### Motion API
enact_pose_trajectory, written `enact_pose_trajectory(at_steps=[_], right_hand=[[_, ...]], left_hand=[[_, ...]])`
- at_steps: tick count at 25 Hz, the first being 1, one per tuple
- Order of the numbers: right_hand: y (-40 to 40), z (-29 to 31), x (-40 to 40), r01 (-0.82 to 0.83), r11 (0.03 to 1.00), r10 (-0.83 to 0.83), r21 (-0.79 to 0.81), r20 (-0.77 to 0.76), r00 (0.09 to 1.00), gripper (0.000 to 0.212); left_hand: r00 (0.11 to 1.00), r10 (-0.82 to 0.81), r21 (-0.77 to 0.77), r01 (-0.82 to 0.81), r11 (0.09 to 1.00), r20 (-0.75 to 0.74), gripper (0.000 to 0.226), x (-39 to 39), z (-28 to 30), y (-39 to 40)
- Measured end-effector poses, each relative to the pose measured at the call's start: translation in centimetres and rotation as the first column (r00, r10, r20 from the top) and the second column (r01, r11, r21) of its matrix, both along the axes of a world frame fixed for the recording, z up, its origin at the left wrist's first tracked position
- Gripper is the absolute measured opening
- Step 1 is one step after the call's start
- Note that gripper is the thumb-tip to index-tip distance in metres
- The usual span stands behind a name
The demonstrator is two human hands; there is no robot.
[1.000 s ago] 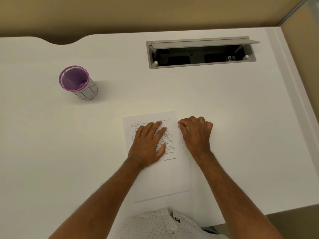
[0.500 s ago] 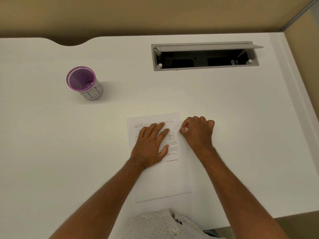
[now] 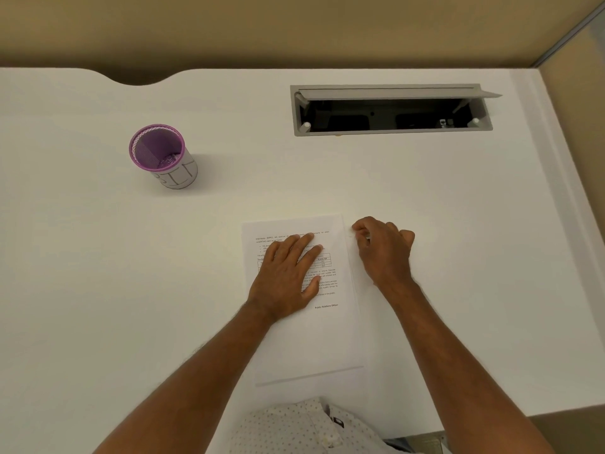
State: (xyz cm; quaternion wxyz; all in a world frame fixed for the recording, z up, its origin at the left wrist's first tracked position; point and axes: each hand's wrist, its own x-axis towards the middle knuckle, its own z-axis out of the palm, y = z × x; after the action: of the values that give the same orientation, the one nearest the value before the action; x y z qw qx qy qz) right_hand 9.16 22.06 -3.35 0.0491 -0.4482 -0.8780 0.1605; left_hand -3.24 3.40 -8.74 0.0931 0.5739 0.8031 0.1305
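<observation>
A printed sheet of paper (image 3: 330, 335) lies on the white desk (image 3: 98, 290) in front of me. My left hand (image 3: 288, 276) rests flat on its upper half, fingers straight over the text. My right hand (image 3: 383, 250) sits just off the sheet's top right corner with its fingers curled. Its thumb and forefinger pinch together on a tiny pale thing, too small to identify.
A purple mesh cup (image 3: 162, 157) with a white paper wrap stands at the left, small bits inside it. An open grey cable hatch (image 3: 393, 109) is set into the desk at the back right. A beige wall borders the desk behind and to the right.
My right hand has slid a little to the right, off the sheet's edge, with its fingertips pinched closer together. My left hand stays flat on the paper. The camera has shifted slightly.
</observation>
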Motion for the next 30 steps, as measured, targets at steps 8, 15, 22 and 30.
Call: enact_pose_trajectory(at_steps=[8, 15, 22, 30], right_hand=[[0.7, -0.1, 0.1, -0.121, 0.992, 0.12, 0.031, 0.048, 0.992, 0.01], [0.8, 0.4, -1.5, -0.227, 0.957, 0.175, 0.178, 0.269, 0.947, 0.019], [0.8, 1.0, -2.1, -0.166, 0.984, 0.15, 0.072, 0.183, 0.971, 0.008], [-0.7, 3.0, -5.1, -0.108, 0.988, 0.098, -0.111, -0.096, 0.991, 0.007]], left_hand=[[1.0, -0.002, -0.003, 0.002, 1.0, 0.011, 0.06, 0.0, 0.1, 0.0], [1.0, -0.003, -0.006, 0.003, 1.0, 0.01, 0.061, 0.0, 0.0, 0.0], [1.0, -0.004, -0.021, 0.005, 1.0, 0.012, 0.061, 0.0, 0.4, 0.1], [0.998, -0.042, -0.041, 0.045, 0.998, 0.055, 0.058, -1.5, 2.8, 1.1]])
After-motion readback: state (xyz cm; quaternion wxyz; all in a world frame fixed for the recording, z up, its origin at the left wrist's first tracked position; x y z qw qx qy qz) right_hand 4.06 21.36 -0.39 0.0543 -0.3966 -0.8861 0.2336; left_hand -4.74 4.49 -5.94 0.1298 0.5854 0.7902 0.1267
